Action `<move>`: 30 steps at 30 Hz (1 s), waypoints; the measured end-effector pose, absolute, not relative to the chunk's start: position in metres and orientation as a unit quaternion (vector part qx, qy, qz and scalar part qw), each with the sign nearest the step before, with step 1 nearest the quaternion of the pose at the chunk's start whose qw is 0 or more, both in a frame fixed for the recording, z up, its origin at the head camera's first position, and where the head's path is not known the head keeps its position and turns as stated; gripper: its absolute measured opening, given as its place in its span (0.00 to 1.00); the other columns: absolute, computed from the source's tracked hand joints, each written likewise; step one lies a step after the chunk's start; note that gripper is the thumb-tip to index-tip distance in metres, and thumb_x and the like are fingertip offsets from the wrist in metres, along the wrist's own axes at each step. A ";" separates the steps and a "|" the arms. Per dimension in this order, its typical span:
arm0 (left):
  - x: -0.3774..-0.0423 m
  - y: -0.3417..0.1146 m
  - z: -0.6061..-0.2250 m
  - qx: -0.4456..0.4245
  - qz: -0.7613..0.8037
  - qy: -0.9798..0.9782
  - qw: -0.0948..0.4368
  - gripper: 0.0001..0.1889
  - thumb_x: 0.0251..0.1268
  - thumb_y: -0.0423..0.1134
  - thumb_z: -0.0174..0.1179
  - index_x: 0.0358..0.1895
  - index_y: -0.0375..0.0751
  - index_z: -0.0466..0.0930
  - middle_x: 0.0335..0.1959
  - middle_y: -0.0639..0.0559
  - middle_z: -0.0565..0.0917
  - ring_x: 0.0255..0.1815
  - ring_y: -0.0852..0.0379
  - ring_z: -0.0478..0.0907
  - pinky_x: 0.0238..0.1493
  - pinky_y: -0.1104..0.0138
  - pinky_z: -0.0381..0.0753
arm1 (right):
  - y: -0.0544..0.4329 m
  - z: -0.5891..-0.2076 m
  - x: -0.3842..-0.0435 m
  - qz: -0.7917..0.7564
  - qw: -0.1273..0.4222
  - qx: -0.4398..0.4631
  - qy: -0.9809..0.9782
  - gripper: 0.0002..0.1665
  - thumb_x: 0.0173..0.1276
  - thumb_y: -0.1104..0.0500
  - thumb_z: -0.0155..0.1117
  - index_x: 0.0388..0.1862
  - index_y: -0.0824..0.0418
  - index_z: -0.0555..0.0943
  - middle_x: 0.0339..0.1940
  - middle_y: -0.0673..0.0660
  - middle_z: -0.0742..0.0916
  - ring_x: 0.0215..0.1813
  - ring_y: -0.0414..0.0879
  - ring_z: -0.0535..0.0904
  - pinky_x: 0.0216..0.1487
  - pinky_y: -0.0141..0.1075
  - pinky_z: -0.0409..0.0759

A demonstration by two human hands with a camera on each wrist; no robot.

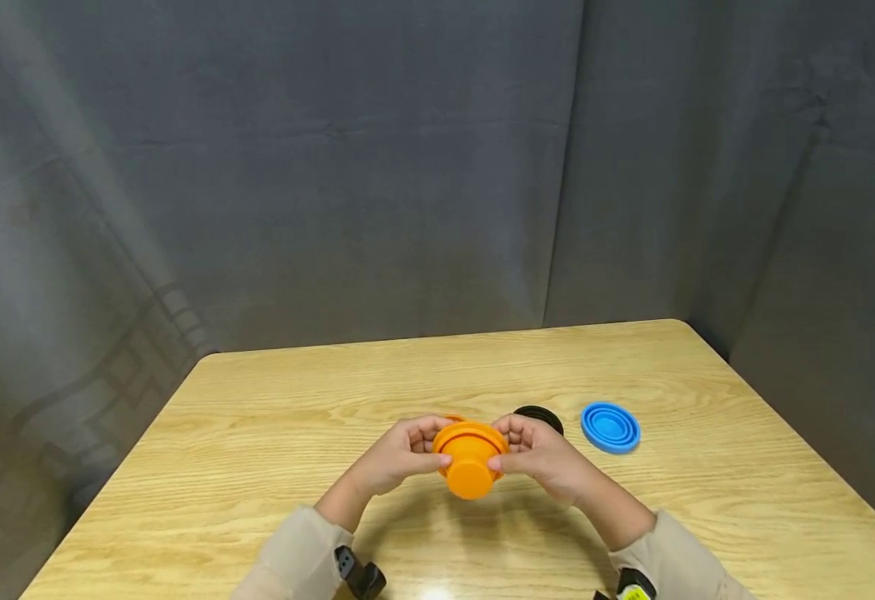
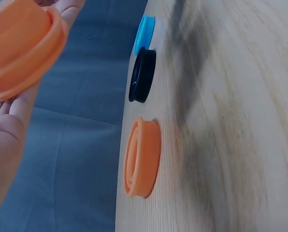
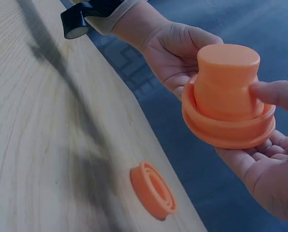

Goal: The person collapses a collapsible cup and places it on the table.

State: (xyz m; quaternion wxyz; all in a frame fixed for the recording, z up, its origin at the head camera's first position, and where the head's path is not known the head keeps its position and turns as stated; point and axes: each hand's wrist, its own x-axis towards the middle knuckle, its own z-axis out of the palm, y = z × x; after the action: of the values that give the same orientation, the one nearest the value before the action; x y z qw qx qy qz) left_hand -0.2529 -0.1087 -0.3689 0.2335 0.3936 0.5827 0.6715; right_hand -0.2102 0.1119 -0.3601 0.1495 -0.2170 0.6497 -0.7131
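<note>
An orange collapsible cup (image 1: 471,457) is held up off the table between both hands, its narrow base facing my head. My left hand (image 1: 400,454) grips its left side, thumb on the wall and fingers under the wide rim. On the opposite side my right hand (image 1: 546,460) grips it likewise. The right wrist view shows the narrow part of the cup (image 3: 228,87) standing out from the outer ring. Below and beyond the hands, a second orange collapsible cup (image 2: 143,157) lies flattened on the table, mostly hidden by the held one in the head view.
Past my right hand lies a flat black collapsible cup (image 1: 541,416), partly hidden by it. To its right a flat blue collapsible cup (image 1: 610,427) shows concentric rings. The wooden table (image 1: 280,400) ends at a grey curtain (image 1: 347,183).
</note>
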 end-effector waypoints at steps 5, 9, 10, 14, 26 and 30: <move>-0.251 -0.103 -0.373 0.391 0.652 0.609 0.225 0.18 0.54 0.28 0.55 0.44 0.18 0.64 0.33 0.48 0.77 0.32 0.61 0.75 0.32 0.72 0.76 | 0.107 -0.362 -0.210 -0.691 0.144 -0.181 0.685 0.20 0.52 0.68 0.62 0.39 0.77 0.65 0.31 0.59 0.78 0.31 0.44 0.76 0.34 0.32 0.76; -0.250 -0.099 -0.374 0.364 0.633 0.652 0.206 0.12 0.52 0.23 0.53 0.39 0.22 0.64 0.29 0.49 0.75 0.28 0.62 0.72 0.28 0.73 0.74 | 0.102 -0.362 -0.210 -0.666 0.120 -0.168 0.717 0.16 0.51 0.72 0.58 0.37 0.77 0.65 0.29 0.59 0.77 0.31 0.45 0.75 0.31 0.32 0.76; -0.250 -0.098 -0.374 0.356 0.626 0.664 0.200 0.11 0.51 0.22 0.53 0.38 0.24 0.64 0.28 0.50 0.75 0.26 0.63 0.71 0.27 0.74 0.73 | 0.101 -0.362 -0.210 -0.660 0.114 -0.167 0.724 0.16 0.50 0.73 0.57 0.37 0.77 0.65 0.29 0.59 0.77 0.30 0.45 0.75 0.31 0.32 0.76; -0.246 -0.096 -0.369 0.337 0.611 0.691 0.190 0.09 0.49 0.22 0.52 0.35 0.27 0.65 0.26 0.50 0.73 0.23 0.62 0.69 0.23 0.74 0.71 | 0.096 -0.363 -0.211 -0.648 0.099 -0.159 0.738 0.15 0.47 0.74 0.55 0.35 0.76 0.65 0.28 0.59 0.76 0.29 0.45 0.73 0.29 0.31 0.75; -0.245 -0.096 -0.370 0.304 0.585 0.736 0.154 0.06 0.53 0.23 0.47 0.35 0.30 0.67 0.29 0.50 0.72 0.21 0.63 0.69 0.23 0.71 0.73 | 0.092 -0.361 -0.211 -0.592 0.060 -0.136 0.792 0.09 0.51 0.70 0.54 0.33 0.71 0.69 0.23 0.55 0.76 0.25 0.44 0.70 0.25 0.34 0.74; -0.246 -0.097 -0.372 0.326 0.590 0.722 0.155 0.06 0.58 0.22 0.44 0.39 0.27 0.64 0.29 0.48 0.72 0.23 0.63 0.70 0.24 0.72 0.73 | 0.092 -0.364 -0.212 -0.593 0.059 -0.143 0.791 0.09 0.56 0.68 0.53 0.36 0.71 0.68 0.24 0.56 0.76 0.26 0.44 0.71 0.25 0.34 0.74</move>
State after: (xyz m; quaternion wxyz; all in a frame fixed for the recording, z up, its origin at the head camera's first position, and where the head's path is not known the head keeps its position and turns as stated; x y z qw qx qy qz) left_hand -0.2459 -0.0971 -0.3717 0.1548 0.3263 0.7225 0.5896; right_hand -0.2117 0.0921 -0.3638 0.0594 -0.1425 0.7906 -0.5926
